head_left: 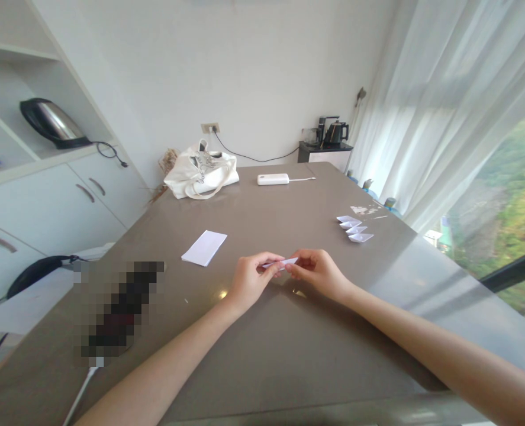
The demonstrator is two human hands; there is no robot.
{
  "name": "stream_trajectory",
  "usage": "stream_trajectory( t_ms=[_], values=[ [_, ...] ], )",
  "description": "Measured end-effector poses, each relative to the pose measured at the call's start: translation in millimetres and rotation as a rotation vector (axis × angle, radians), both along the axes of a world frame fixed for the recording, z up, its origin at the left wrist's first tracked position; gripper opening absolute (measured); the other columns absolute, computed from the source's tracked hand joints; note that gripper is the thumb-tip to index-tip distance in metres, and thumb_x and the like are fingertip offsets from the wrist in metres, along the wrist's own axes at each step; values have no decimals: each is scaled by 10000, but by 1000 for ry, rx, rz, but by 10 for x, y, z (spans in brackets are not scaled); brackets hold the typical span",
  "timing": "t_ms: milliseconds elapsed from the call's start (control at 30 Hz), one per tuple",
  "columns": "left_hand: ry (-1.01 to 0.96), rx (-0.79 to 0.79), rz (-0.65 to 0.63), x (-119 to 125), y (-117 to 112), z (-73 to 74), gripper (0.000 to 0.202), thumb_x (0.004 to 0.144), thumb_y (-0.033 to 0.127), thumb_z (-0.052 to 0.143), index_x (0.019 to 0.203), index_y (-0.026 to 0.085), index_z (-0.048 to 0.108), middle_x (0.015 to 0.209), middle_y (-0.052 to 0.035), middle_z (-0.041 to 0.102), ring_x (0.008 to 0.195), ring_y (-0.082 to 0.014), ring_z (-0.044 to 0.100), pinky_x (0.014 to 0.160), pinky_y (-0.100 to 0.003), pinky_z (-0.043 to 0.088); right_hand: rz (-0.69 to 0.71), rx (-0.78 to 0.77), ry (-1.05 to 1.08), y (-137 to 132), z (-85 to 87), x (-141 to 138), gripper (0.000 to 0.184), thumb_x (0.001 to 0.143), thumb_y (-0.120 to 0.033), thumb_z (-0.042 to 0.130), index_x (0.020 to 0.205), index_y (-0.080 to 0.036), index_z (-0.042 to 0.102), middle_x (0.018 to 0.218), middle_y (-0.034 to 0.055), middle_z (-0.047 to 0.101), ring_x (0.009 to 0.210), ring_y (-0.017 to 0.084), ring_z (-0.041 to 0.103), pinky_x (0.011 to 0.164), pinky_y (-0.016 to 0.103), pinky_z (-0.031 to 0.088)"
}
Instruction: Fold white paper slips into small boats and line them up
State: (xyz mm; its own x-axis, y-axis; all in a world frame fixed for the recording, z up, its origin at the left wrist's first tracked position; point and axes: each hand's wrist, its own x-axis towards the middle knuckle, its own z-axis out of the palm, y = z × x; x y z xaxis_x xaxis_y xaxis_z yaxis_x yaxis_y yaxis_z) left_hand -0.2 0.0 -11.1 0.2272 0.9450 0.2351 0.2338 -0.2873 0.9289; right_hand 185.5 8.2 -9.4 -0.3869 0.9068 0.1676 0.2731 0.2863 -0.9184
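Note:
Between both hands, a small folded piece of white paper [291,261] is held above the middle of the table. My left hand [254,278] pinches its left part, thumb in front and fingers behind. On the other side my right hand [319,272] grips the right part, fingertips close to those of the left. Fingers cover much of the paper, so its full shape is hidden. A stack of white paper sheets [204,248] lies to the left of my hands. Several folded paper boats [360,238] stand in a row to the right.
On the grey-brown table [262,367] are a white bag [202,171], a white power bank [273,179] with a cable, and white paper scraps [364,210] at the right edge. A blurred-out dark object [122,313] with a cable lies at the left. Curtains hang at right.

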Motion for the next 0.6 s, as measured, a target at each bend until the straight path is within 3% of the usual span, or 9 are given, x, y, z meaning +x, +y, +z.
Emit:
stream_trajectory(
  t_ms=[167, 400, 600],
  values=[
    [40, -33, -47, -5, -9, 55, 263, 791, 381, 622, 801, 128, 696, 714, -56, 700, 624, -152, 637, 604, -232, 501, -38, 32, -10, 0, 5, -2, 263, 807, -392, 588, 726, -144, 621, 565, 0, 581, 508, 116, 504, 469, 218, 376],
    [27, -46, -73, 25, -55, 111, 248, 795, 365, 611, 746, 130, 672, 645, -44, 663, 589, -142, 608, 578, -225, 484, 6, 26, -5, -36, 26, -20, 282, 792, -413, 602, 796, -136, 658, 631, 32, 629, 571, 144, 557, 520, 240, 437],
    [48, -71, -57, 21, -38, 64, 269, 800, 401, 598, 770, 139, 650, 634, -41, 662, 584, -149, 623, 585, -236, 498, -42, 90, -79, -50, 75, -25, 293, 816, -393, 568, 697, -133, 630, 541, 7, 565, 495, 104, 459, 440, 213, 343]
  ],
)
